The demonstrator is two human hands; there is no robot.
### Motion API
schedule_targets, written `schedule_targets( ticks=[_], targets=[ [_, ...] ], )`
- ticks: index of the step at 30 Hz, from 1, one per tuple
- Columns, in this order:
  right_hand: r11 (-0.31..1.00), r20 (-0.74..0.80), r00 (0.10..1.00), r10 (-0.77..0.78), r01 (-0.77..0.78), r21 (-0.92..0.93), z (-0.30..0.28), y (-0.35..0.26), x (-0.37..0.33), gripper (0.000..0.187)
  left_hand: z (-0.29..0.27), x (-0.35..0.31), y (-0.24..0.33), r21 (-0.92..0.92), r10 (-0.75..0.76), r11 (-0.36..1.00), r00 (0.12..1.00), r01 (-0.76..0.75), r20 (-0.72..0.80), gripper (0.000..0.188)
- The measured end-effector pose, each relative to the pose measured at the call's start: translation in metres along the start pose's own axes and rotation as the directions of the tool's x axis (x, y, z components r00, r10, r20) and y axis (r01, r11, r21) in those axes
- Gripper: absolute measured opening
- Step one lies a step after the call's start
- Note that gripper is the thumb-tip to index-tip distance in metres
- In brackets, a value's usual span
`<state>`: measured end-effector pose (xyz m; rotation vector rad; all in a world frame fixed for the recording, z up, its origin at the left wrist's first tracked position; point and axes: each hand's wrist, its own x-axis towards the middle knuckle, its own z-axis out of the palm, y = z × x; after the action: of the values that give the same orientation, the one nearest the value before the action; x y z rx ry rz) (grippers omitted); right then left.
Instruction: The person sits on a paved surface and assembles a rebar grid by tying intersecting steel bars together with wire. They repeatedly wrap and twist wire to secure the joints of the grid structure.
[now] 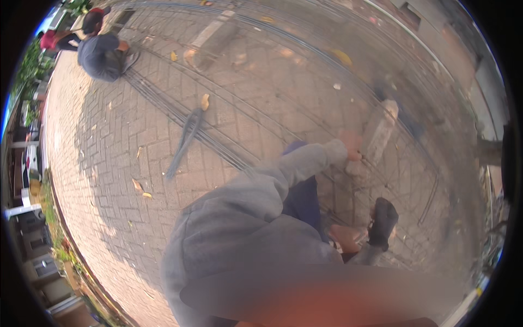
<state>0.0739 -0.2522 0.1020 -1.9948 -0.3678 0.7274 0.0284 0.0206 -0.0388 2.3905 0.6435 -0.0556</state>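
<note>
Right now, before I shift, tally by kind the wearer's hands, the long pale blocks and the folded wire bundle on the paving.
Hands: 2 (left hand, dark-gloved right hand)
Long pale blocks: 2 (near block, far block)
Folded wire bundle: 1
Total: 5
The thin rods are too blurred to count.

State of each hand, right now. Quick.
Left hand: near the pale block; too blurred to tell whether open, closed or holding anything.
Right hand: in a black glove; open or closed cannot be told.
</note>
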Motion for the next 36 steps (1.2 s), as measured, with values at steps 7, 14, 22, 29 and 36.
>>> schedule_targets(
  ticks=[7, 14, 22, 29, 36],
  targets=[
    [0.993, -0.002, 1.0, -0.016, 0.016, -0.121, -0.008, 0.036, 0.001, 0.028, 0.014, 0.017, -0.005, 0.147, 0.124, 0.977, 0.973, -0.154, 0.193, 0.059],
    [0.964, -0.027, 0.964, 0.263, -0.264, -0.034, -0.008, 0.059, 0.006, 0.023, -0.005, 0.014, 0.02, 0.186, 0.031, 0.979, 0.963, -0.083, 0.267, 0.056],
    [0.752, -0.009, 0.9, 0.435, -0.358, 0.554, 0.079, 0.102, 0.078, 0.018, -0.005, 0.025, 0.006, 0.08, 0.024, 0.996, 0.949, -0.051, 0.313, 0.051],
    [0.874, -0.025, 0.964, 0.266, -0.23, 0.428, 0.117, 0.087, 0.104, 0.027, -0.009, 0.041, -0.01, -0.233, -0.03, 0.968, 0.967, 0.092, 0.253, 0.045],
    [0.903, 0.001, 0.988, 0.154, -0.141, 0.407, 0.121, 0.082, 0.112, 0.025, -0.015, -0.004, 0.028, -0.517, -0.173, 0.854, 0.966, 0.051, -0.191, 0.028]
  ],
)
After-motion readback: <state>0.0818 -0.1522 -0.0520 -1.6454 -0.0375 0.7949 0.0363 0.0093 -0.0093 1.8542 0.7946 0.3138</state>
